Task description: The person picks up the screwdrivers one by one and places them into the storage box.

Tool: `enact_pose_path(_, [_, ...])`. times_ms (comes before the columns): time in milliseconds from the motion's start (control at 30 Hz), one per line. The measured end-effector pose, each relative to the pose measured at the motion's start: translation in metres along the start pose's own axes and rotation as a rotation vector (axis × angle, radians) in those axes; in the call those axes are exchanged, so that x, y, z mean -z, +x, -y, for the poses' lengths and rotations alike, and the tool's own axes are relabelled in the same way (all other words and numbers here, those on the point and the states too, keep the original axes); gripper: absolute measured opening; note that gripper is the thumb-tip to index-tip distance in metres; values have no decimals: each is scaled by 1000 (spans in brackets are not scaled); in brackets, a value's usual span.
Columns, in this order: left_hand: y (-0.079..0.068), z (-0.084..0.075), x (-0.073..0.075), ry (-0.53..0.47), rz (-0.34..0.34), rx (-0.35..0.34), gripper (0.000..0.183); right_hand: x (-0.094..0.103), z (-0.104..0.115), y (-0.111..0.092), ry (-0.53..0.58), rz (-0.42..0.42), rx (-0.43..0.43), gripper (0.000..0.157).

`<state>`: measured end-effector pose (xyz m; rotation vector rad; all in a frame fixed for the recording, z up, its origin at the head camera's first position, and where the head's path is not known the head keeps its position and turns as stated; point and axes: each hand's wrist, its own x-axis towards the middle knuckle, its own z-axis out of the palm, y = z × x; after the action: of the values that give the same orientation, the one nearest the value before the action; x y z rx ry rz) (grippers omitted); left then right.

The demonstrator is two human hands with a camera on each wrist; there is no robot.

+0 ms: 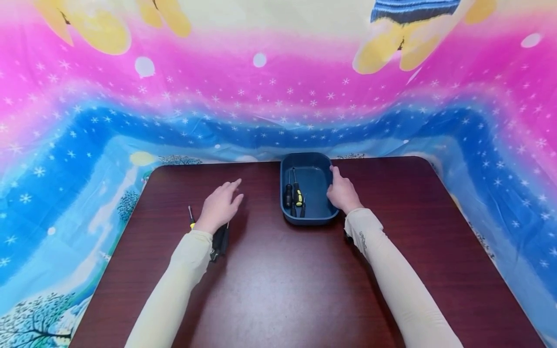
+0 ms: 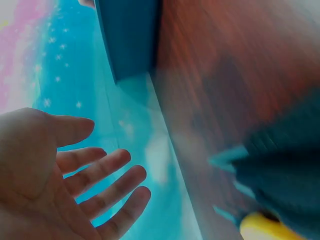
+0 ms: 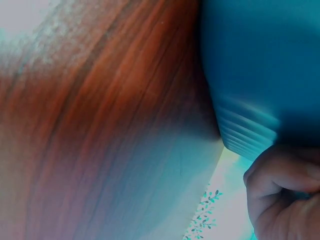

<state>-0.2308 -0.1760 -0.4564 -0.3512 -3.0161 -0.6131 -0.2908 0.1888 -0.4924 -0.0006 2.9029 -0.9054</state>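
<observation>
On the dark wooden counter (image 1: 270,285), taking its far edge as twelve o'clock, a blue bin (image 1: 310,221) stands near twelve, with a few tools inside along its left wall. Among them, a yellow-and-black screwdriver (image 1: 298,196) and a black-handled screwdriver (image 1: 288,195) lie with their shafts towards twelve. The right hand (image 1: 344,192) is at the bin's three o'clock side, its fingers curled at the rim, apparently gripping it. The left hand (image 1: 219,205) is well apart from the bin, at its nine o'clock, with fingers extended and an empty palm showing in the left wrist view. Under and beside the left wrist, at about eight o'clock from the bin, lie loose dark-handled tools (image 1: 223,237) and a yellow-marked tool (image 1: 192,224); the sleeve (image 1: 191,261) hides part of this group, so I cannot count them. The step in hand looks like sorting tools between bin and counter, with the right hand steadying the bin; which way they are going is not clear. The next move probably calls for the left hand to close on a single handle, while the right keeps the bin from sliding.
</observation>
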Motion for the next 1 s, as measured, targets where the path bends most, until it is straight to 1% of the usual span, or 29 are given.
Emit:
enact_pose_path(100, [-13,14,5,6,-2,15,55,0,0,-1,2,-5,-4,69])
enact_pose_path(233, [-29,32,7,30,-7,42,56,0,-1,-2,3,-13,-1,69])
enact_pose_path(367, [-47,48,9,50,-12,91,56,0,0,-2,7,-13,6,68])
enact_pose_path(533, [-68,65,13,61,-31,138,58,0,0,-2,10,-6,-1,68])
enact_pose_path(833, [-108,86,18,98,-59,157,65,0,2,0,12,9,-13,69])
enact_pose_path(1000, [-130,91,21,132,-54,163,69,1,2,0,7,8,-15,70])
